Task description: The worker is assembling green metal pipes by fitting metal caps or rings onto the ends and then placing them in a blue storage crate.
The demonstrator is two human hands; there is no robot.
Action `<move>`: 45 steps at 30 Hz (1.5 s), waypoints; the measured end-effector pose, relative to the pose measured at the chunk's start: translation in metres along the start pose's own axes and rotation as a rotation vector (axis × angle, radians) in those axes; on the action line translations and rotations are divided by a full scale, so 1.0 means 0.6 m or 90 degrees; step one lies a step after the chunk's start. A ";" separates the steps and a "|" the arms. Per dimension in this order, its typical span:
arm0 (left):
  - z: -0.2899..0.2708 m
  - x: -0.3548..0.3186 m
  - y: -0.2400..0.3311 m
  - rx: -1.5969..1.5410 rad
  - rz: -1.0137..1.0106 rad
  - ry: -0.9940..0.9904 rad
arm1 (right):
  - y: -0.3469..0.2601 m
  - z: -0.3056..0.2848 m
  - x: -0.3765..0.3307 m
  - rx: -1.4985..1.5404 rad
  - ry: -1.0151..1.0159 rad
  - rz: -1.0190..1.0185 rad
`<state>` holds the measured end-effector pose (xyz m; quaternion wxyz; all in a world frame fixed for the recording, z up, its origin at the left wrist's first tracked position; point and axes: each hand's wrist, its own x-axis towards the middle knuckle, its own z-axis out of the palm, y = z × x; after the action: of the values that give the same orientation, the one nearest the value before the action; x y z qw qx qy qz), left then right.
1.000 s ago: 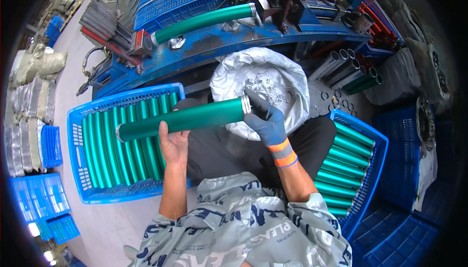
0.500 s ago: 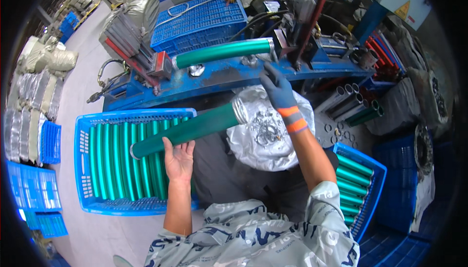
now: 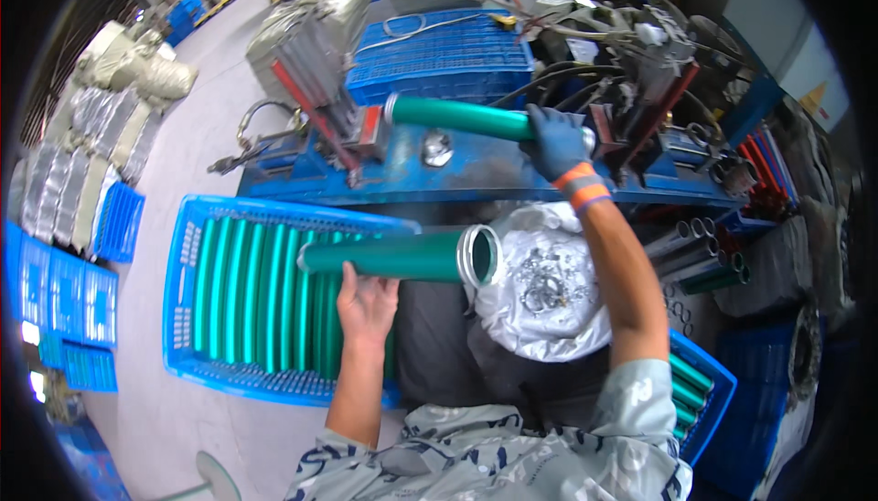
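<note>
My bare left hand (image 3: 368, 307) is closed under a green metal tube (image 3: 393, 258), which lies nearly level with its silver open end to the right. In a blue-grey glove with an orange cuff, my right hand (image 3: 556, 144) is wrapped round the right part of a second green tube (image 3: 466, 118). This tube is tilted above the blue machine bench (image 3: 407, 167), between two clamp units with red plates. Its left end is raised off the left clamp unit (image 3: 366, 135). Below the left-hand tube, a blue crate (image 3: 178, 318) holds several green tubes in a row.
A pale plastic-lined container (image 3: 585, 332) with many small metal rings stands before my knees. Another blue crate (image 3: 722, 391) with green tubes is at my right. Bare metal tubes (image 3: 690, 258) lean beyond it. Hoses and an overturned blue crate (image 3: 439, 57) sit behind the bench.
My right hand has reached up to the bench and taken hold of the tube there, which has shifted and tilted. The left-hand tube has swung to nearly level. The view has turned slightly left.
</note>
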<state>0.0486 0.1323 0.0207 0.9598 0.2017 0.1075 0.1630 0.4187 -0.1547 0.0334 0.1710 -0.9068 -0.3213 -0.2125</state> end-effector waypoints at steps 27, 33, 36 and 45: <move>0.151 0.516 -0.395 0.266 0.003 0.184 | -0.097 -0.294 -0.725 0.614 0.437 0.565; 0.131 0.543 -0.445 0.274 -0.070 0.242 | -0.099 -0.313 -0.742 0.658 0.436 0.581; 0.106 0.559 -0.420 0.282 -0.079 0.191 | -0.091 -0.293 -0.744 0.662 0.440 0.576; 0.075 0.462 -0.375 0.325 -0.107 0.079 | -0.124 -0.313 -0.742 0.707 0.453 0.571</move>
<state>0.3779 0.0203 -0.0732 0.8798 0.4168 0.2200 0.0623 0.0051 -0.4114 -0.0142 0.7593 -0.6097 0.0895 -0.2092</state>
